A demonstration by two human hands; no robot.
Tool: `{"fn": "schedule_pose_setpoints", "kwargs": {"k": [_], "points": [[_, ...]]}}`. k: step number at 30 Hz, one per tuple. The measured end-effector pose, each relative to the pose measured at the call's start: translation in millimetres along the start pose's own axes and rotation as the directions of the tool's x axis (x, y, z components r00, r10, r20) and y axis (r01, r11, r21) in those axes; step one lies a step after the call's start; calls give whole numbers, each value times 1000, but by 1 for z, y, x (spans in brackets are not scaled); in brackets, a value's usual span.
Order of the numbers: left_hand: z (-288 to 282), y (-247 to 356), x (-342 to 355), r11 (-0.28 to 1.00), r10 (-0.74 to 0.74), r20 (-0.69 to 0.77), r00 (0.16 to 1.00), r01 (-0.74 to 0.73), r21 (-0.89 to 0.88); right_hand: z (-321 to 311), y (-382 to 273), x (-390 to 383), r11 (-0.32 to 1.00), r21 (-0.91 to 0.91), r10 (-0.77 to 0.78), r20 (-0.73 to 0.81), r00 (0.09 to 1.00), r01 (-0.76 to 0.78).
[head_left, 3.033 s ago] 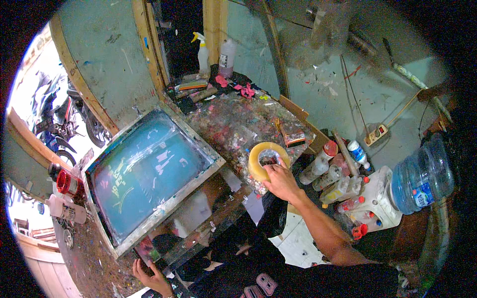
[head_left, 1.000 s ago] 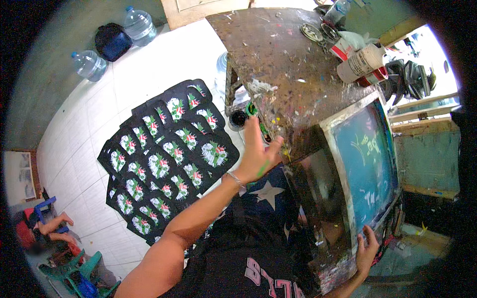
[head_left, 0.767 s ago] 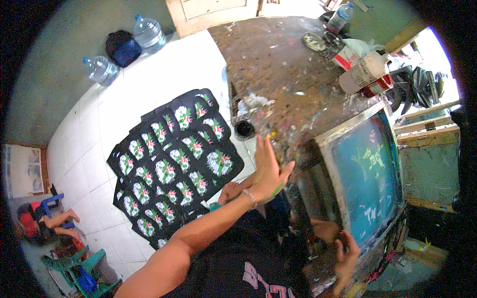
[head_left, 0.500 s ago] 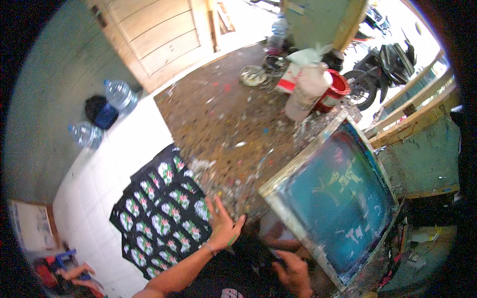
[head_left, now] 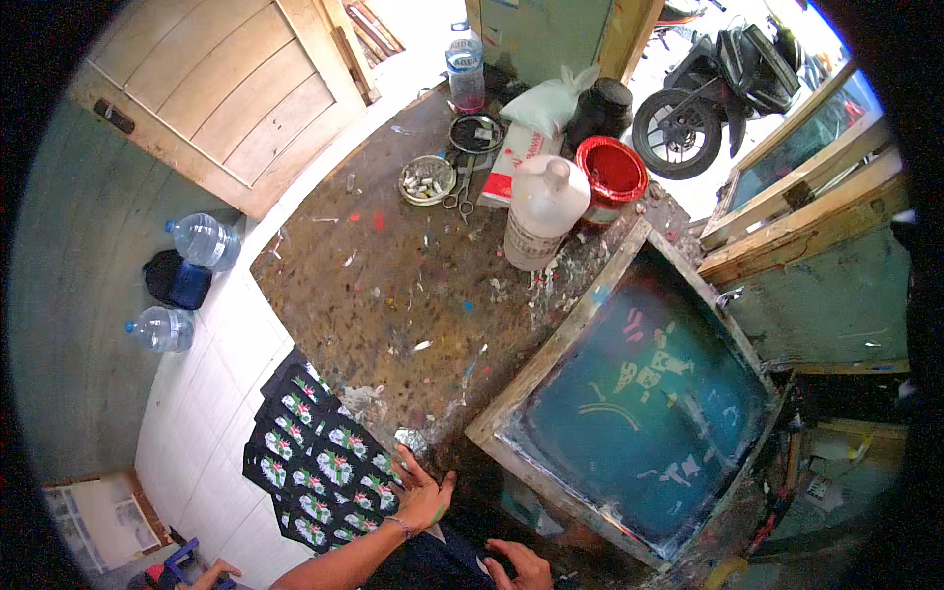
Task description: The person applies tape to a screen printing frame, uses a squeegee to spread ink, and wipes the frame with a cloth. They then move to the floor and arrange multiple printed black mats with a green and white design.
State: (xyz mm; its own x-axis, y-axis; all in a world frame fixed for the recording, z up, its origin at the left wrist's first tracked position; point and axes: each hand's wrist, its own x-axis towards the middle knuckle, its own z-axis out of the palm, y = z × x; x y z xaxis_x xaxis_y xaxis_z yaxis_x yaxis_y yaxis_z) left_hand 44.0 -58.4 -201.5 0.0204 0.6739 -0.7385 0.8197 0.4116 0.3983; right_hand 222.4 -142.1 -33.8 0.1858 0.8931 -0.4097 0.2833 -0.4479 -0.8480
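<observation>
My left hand point(head_left: 421, 492) is at the near left edge of the stained worktable point(head_left: 344, 265), fingers apart and nothing held, with green paint on its skin. Black pieces with white, green and red prints point(head_left: 305, 462) lie on the floor beside it. My right hand point(head_left: 516, 565) is at the bottom edge, partly out of frame, fingers curled against something dark that I cannot make out. Right of my hands, a screen frame point(head_left: 501, 413) with teal mesh rests tilted on the table. A yellow tape roll point(head_left: 728, 572) peeks out below it.
A white jug point(head_left: 541, 211), red paint can point(head_left: 615, 162), scissors point(head_left: 460, 202), tins point(head_left: 426, 180) and a bottle point(head_left: 464, 64) crowd the table's back. Large water bottles point(head_left: 206, 241) stand by the left wall, a motorbike point(head_left: 688, 118) outside. A person's leg point(head_left: 211, 575) shows bottom left.
The view has swung from the frame and tape to the table's far end and door. My right hand has let go of the tape and moved down; both hands now sit low in view.
</observation>
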Motion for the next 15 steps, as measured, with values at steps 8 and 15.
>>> {"fn": "schedule_pose_setpoints", "kwargs": {"k": [8,15], "points": [[-3,4,-2,999,-43,101,994,42,12,23,0,-26,975,-168,166,115,979,-145],[-2,4,-2,997,-65,138,988,60,42,51,15,-70,916,-267,345,137,929,-301]]}}
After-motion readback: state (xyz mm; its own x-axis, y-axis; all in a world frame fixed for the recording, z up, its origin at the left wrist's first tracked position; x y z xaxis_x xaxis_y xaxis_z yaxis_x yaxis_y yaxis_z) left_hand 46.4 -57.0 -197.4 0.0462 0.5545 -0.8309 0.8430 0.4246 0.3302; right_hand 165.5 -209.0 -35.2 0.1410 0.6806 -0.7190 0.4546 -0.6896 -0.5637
